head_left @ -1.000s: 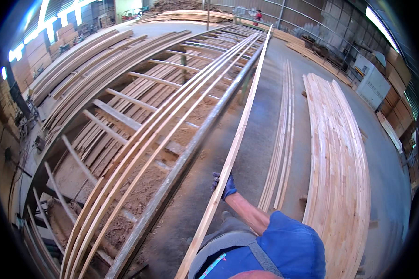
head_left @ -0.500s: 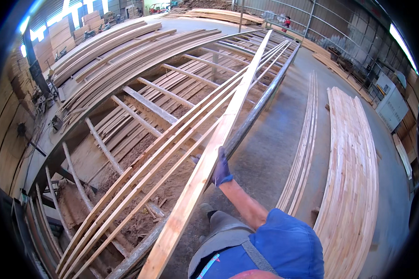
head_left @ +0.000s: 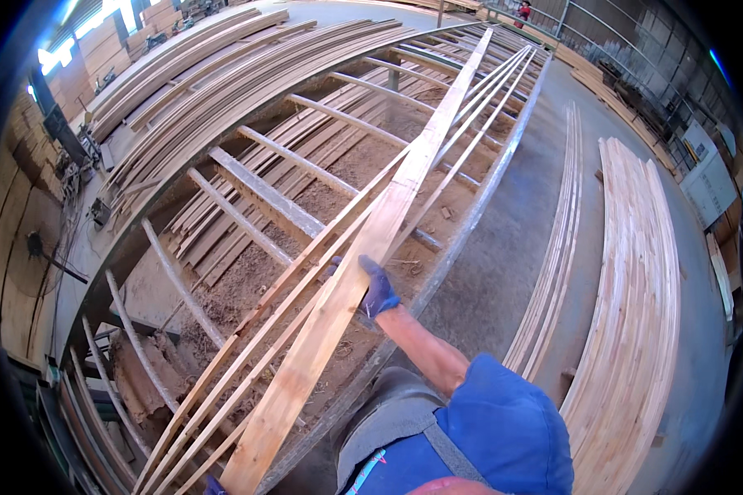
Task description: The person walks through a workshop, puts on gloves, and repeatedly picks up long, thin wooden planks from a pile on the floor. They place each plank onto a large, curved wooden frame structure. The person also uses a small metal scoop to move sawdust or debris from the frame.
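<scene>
My right hand [head_left: 377, 290], in a blue glove, grips the right edge of a long pale wooden plank [head_left: 404, 186]. The plank runs from the lower edge of the picture up and away over a metal rack [head_left: 260, 191], lying flat side up beside several thin strips [head_left: 248, 346] on the rack. Just a sliver of my left hand [head_left: 214, 487], also in a blue glove, shows at the bottom edge by the plank's near end. Its grip is hidden.
Sawdust and scrap boards lie under the rack's crossbars. On the concrete floor to the right are a narrow row of strips [head_left: 557, 247] and a wide stack of pale boards [head_left: 636, 289]. More board stacks [head_left: 182, 74] lie along the rack's left side. A person in red [head_left: 523, 11] stands far off.
The plank has swung left, from over the rack's right rail to over the strips on the rack, and turned from its edge to its flat face. My right hand moved with it.
</scene>
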`<state>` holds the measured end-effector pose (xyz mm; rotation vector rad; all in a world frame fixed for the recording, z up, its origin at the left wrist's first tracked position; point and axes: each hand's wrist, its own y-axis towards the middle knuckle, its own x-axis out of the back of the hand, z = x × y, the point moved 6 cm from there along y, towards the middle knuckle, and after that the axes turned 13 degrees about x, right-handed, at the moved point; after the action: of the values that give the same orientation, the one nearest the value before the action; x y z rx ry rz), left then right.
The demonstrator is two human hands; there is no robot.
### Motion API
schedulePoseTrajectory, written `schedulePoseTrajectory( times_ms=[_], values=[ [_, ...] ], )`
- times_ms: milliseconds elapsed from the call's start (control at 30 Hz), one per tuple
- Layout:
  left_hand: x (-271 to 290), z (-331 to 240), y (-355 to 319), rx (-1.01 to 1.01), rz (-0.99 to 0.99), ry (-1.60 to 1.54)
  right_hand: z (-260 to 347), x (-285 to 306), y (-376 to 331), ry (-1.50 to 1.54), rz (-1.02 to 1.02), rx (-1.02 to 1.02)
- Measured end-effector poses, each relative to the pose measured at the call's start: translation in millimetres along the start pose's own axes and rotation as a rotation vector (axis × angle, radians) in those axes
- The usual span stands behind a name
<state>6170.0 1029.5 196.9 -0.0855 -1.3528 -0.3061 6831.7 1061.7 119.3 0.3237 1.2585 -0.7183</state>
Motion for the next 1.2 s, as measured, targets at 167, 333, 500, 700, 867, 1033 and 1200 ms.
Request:
schedulePoseTrajectory(
  times_ms=[167, 333, 500, 700, 867, 1033, 1200],
  values=[
    [85, -103, 71, -0.123, 0.236, -0.036, 10, 7, 46, -0.080, 0.016, 0.119],
    [66, -110, 140, -0.298, 0.141, -0.015, 6, 20, 75, -0.463, -0.197, 0.071],
    [31, -40, 172, -0.181, -0.054, -0.324, -108, -41, -6, -0.667, 0.063, -0.322],
    [36, -15, 317, -0.336, -0.165, -0.331, -97, -31, -89, -1.000, -0.037, -0.164],
    [11, 34, 430, 0.009, -0.131, -0.192, -104, -40, -123, -1.078, 0.063, -0.198],
    [24, -96, 420, -0.248, -0.129, -0.441, -128, -59, -140, -1.242, 0.175, -0.205],
    [110, -159, 309, -0.562, 0.039, -1.104, -165, -67, -157, -1.331, 0.295, -0.315]
  ],
)
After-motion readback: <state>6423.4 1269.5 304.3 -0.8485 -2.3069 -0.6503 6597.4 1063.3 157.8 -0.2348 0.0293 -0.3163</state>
